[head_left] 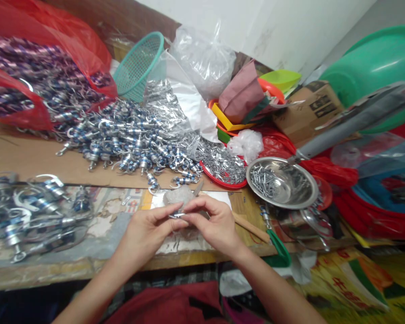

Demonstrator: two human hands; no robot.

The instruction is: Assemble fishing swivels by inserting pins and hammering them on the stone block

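Left hand and right hand pinch a metal piece; the heaped hooks look assembled, pins in the bowl still loose.

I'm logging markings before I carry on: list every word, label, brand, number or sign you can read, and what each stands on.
No text can be quoted with certainty.
Yellow bag, lower right: red characters, apparently Chinese, too blurred to read surely.
Cardboard box, right of the plastic baskets and trays: dark printed panel, too small and blurred to read.
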